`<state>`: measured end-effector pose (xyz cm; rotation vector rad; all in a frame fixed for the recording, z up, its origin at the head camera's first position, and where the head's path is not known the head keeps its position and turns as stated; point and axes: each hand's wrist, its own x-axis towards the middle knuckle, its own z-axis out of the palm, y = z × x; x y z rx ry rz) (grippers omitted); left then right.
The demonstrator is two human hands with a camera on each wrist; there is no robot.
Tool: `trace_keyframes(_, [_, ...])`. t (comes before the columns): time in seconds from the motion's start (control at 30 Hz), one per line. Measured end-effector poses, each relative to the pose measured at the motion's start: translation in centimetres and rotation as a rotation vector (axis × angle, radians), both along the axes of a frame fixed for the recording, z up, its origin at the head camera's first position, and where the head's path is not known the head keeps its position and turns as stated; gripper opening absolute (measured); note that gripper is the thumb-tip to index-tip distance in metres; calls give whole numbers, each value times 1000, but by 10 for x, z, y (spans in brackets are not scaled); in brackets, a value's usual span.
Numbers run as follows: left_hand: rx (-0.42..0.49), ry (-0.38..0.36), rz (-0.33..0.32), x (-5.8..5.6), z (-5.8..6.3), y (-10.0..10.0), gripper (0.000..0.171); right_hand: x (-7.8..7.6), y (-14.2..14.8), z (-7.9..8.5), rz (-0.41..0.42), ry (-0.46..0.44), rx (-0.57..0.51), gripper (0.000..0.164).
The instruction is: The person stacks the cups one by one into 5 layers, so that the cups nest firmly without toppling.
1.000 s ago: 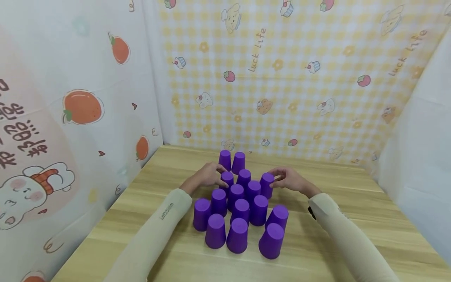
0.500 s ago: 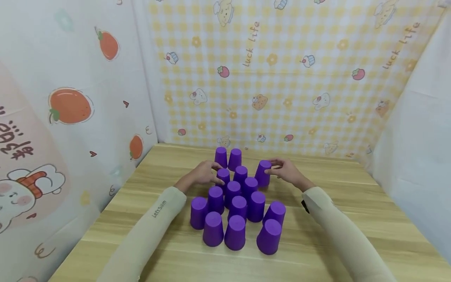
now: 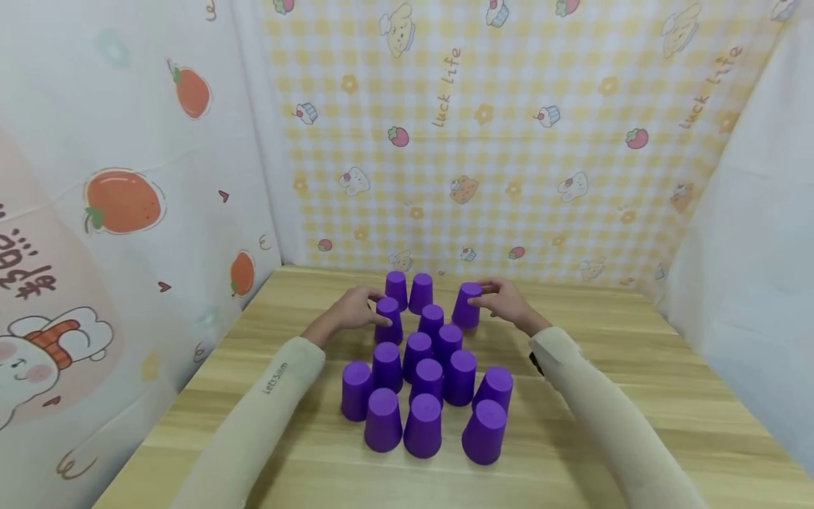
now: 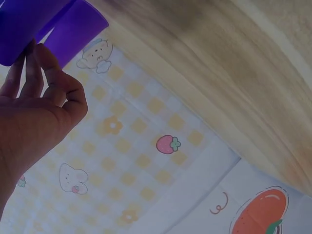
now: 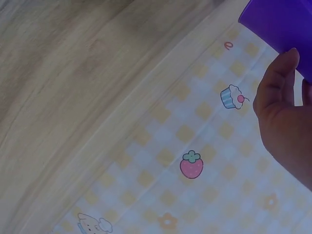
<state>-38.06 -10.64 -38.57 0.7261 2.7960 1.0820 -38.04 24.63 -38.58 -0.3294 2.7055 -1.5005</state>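
Observation:
Several purple plastic cups stand mouth down in the middle of the table. My left hand [image 3: 350,309] grips one purple cup [image 3: 389,326] by its side, near the top, at the left of the group. In the left wrist view that cup [image 4: 19,27] is at the fingertips, with another purple cup [image 4: 78,29] just beyond it. Across from it, my right hand [image 3: 510,305] holds a purple cup [image 3: 466,311] between thumb and fingers, apart from the others. The right wrist view shows this cup [image 5: 287,29] partly, its far side cut off.
Two purple cups, one of them the right-hand cup [image 3: 421,293] of the pair, stand side by side at the back. Nearer cups, such as the front right one [image 3: 485,435], stand close together on the wooden table [image 3: 610,438]. A patterned cloth [image 3: 509,155] hangs behind the table.
The right hand has moved its cup back and left, away from the rows. The left hand has taken hold of its cup and shifted it left and back. The view has tilted slightly.

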Motion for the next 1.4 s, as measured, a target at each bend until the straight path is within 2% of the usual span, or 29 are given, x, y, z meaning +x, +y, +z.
trace_keyframes(0.23, [24, -13, 76, -13, 3, -12, 58, -8, -9, -4, -22, 17, -39, 55])
trace_keyframes(0.4, [16, -44, 153, -22, 4, -17, 56, -15, -16, -8, -49, 16, -58, 57])
trace_keyframes(0.53, [60, -75, 209, -33, -2, -20, 53, -17, -23, -6, -55, 3, -71, 56])
trace_keyframes(0.67, [107, -84, 237, -44, -8, -21, 51, -24, -25, -5, -52, 8, -82, 54])
trace_keyframes(0.77, [127, -87, 240, -52, -11, -22, 51, -32, -24, -10, -60, 13, -89, 54])
trace_keyframes(0.9, [127, -95, 252, -60, -15, -21, 55, -35, -23, -12, -64, -5, -77, 54])
trace_keyframes(1.1, [133, -87, 259, -63, -18, -21, 58, -33, -27, -10, -50, 4, -68, 52])
trace_keyframes(1.3, [126, -117, 254, -65, -19, -18, 58, -35, -26, -11, -35, 4, -55, 54])
trace_keyframes(1.4, [134, -93, 238, -69, -17, -13, 57, -37, -23, -10, -51, 17, -54, 54])
